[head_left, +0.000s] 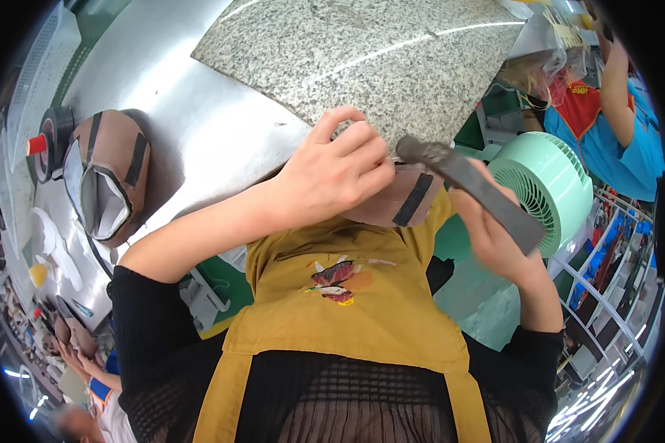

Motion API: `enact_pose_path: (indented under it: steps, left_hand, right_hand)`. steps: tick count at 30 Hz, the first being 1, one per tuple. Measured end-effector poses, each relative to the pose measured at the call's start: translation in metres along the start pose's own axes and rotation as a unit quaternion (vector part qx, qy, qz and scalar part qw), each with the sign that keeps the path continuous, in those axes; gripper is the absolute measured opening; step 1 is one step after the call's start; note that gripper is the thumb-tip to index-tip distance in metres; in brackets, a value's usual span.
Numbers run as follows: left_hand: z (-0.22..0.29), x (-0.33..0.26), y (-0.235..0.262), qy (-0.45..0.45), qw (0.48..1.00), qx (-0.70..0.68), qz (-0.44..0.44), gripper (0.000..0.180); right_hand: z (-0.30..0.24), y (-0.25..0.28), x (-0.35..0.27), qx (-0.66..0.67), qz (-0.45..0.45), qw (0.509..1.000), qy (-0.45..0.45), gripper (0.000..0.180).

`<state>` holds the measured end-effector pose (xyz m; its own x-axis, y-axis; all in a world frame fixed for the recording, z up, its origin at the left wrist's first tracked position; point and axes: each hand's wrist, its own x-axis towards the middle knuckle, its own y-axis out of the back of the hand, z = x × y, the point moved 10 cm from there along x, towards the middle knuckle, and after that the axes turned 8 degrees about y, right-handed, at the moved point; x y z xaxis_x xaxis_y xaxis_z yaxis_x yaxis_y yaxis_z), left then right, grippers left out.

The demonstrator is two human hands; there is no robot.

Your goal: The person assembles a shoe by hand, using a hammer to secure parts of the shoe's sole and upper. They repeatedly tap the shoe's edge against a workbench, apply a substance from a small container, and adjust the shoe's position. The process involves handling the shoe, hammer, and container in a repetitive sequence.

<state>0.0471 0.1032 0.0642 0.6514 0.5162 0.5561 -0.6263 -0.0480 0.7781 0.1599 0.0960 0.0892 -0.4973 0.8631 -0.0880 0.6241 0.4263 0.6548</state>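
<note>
In front of my apron, at the near edge of a speckled stone slab (pixel 362 66), is a brown shoe upper (pixel 380 207) with a black strip. My left hand (pixel 340 159) is closed on it with bent fingers, which partly cover it. My right hand (pixel 491 229) grips a dark metal hammer (pixel 480 192). The hammer's rounded end is close to my left knuckles, above the upper; its handle is mostly hidden by the hand.
Another brown shoe upper (pixel 111 173) with black strips stands on the metal table (pixel 177 103) at the left, beside a black tape roll (pixel 55 140). A mint-green fan (pixel 550 192) is at the right. One person in blue (pixel 613 155) works far right; another person's hands (pixel 85 365) show lower left.
</note>
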Motion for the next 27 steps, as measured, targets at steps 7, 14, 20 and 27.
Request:
enact_pose_path:
  steps: [7,14,20,27]
  left_hand:
    - [-0.013,0.004,-0.007,0.068,0.995,-0.063,-0.049,0.020]
    - [-0.003,0.017,-0.027,0.091,0.992,-0.081,-0.023,0.018]
    - [-0.012,0.017,-0.028,0.132,0.978,-0.132,-0.093,0.020]
    - [0.011,0.011,-0.017,0.041,0.997,-0.017,-0.055,0.025]
  right_hand:
    - [0.007,-0.011,-0.003,-0.015,-0.016,1.000,-0.020,0.032]
    - [0.032,0.010,-0.031,0.042,0.047,0.990,-0.124,0.033]
    - [0.027,-0.001,-0.030,0.008,0.029,0.997,-0.069,0.034]
    - [0.010,0.010,-0.024,0.026,0.068,0.997,0.001,0.025]
